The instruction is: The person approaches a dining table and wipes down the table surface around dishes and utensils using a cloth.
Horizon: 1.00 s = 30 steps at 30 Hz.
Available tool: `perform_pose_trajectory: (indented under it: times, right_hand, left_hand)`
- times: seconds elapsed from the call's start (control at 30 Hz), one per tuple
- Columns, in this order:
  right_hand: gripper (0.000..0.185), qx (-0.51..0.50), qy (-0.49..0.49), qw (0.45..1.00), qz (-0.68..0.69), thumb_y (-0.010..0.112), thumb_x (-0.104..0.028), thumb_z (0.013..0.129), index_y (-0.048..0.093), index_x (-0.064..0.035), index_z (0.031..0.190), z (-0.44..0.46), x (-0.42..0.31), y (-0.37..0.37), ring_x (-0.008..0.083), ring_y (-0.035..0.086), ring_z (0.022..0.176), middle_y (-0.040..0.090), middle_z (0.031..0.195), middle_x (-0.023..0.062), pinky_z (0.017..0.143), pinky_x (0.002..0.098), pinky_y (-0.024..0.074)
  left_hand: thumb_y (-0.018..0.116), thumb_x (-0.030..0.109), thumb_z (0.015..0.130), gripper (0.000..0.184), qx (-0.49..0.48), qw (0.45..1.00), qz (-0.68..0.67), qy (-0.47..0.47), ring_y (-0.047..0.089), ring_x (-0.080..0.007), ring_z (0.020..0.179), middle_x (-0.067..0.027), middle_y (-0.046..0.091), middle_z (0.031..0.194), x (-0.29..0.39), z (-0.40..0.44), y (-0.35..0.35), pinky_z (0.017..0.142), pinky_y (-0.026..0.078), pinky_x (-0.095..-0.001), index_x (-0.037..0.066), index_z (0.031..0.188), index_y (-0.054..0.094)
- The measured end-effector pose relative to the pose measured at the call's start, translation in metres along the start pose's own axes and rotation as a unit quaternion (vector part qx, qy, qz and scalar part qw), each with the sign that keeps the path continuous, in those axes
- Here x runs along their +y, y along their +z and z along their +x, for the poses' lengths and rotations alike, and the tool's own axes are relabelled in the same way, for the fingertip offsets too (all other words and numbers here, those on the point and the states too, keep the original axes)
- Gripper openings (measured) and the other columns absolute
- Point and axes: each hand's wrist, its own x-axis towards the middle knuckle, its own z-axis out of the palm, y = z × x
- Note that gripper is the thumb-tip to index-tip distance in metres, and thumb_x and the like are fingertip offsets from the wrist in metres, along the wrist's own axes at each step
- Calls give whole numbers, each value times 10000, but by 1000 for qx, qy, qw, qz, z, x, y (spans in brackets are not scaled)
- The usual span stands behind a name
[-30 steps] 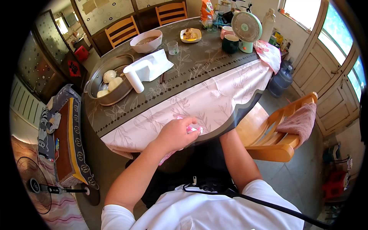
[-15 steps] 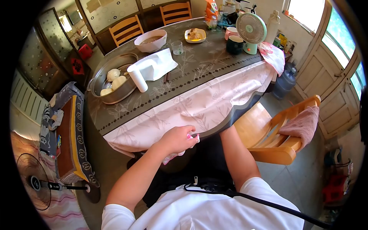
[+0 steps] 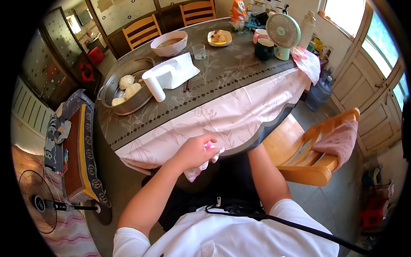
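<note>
My left hand (image 3: 198,150) is closed around a crumpled white cloth with pink patches (image 3: 196,172), near the hanging front edge of the tablecloth. The cloth droops below my palm, and a bit of it pokes out by my fingertips. My right forearm (image 3: 266,171) reaches forward to the dark hem of the tablecloth (image 3: 239,147). Beyond the wrist, the hem hides my right hand, so its fingers and anything in them cannot be seen. The tablecloth is brown on top, with a pale pink, leaf-printed border.
On the table are a metal steamer pan (image 3: 143,99) with several white buns, a paper towel roll (image 3: 154,88), a pale bowl (image 3: 169,44), a glass (image 3: 199,52), a yellow-rimmed dish (image 3: 219,38) and a small fan (image 3: 283,32). A wooden chair (image 3: 280,137) stands close on my right.
My left hand has moved slightly up and right with the cloth, and more of the cloth shows below it. My right forearm has hardly moved.
</note>
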Motion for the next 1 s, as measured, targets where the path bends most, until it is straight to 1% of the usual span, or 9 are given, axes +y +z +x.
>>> perform_pose_trajectory:
  times: [0.1,0.27,0.4,0.5,0.6,0.7,0.83,0.9,1.0]
  right_hand:
    - [435,16,20,1000,-11,467,-395,1104,607,-62,1345,-12,7,-10,303,644,1127,671,1241,114,1006,450,541]
    - [428,95,93,989,-63,471,-388,1101,615,-57,1331,-52,11,-38,302,651,1111,678,1223,115,995,447,547]
    - [226,267,216,937,62,479,-248,1055,632,-83,1037,-68,4,-133,225,641,759,650,858,60,691,378,578]
    - [133,380,161,911,13,498,-147,1020,608,-83,1060,-82,-8,-132,183,572,683,587,769,23,624,294,496]
    - [104,459,36,861,-217,520,-117,1009,594,-70,1064,-90,-28,-82,158,554,697,557,804,19,607,301,477]
    - [162,361,-120,874,-303,539,-97,1007,613,-57,1146,-85,-37,-13,150,579,773,600,926,47,661,312,495]
    - [428,119,-272,868,-398,582,-36,977,579,-22,1405,-57,-29,102,221,624,1219,653,1306,114,1036,349,498]
    - [503,-24,-353,739,-573,639,-36,959,545,-10,1453,-44,-25,159,342,598,1316,619,1411,178,1117,437,468]
    - [505,-122,-403,662,-620,645,-103,939,575,-28,1433,-23,6,224,402,587,1301,612,1399,206,1133,497,444]
  left_hand:
    - [762,202,948,340,-3,995,-100,-17,703,-136,938,-85,752,1045,7,-7,-13,825,562,-316,26,1232,704]
    - [725,165,992,272,190,953,-162,170,628,-86,895,-8,699,997,-4,3,-37,802,530,-265,15,1216,691]
    - [703,184,1016,221,379,868,-215,238,642,-100,856,-39,707,934,26,19,-69,791,534,-285,23,1168,699]
    - [694,208,1024,243,402,879,-170,194,658,-145,838,-70,715,916,17,48,-86,793,535,-301,21,1177,700]
    - [696,180,965,317,351,930,24,112,703,-334,1011,-185,731,1110,-18,59,-82,923,549,-406,14,1235,706]
    - [701,151,912,363,332,930,98,126,662,-400,1160,-203,698,1264,-39,56,-72,1010,525,-471,34,1255,720]
    - [705,139,909,328,395,896,109,170,666,-389,1128,-175,705,1219,-52,42,-60,1000,526,-472,43,1222,725]
    - [704,126,905,299,428,882,103,168,667,-384,1111,-163,707,1191,-54,35,-62,996,525,-472,42,1191,723]
    - [701,101,894,231,486,851,109,169,668,-376,1093,-150,708,1156,-67,30,-70,987,522,-469,39,1117,710]
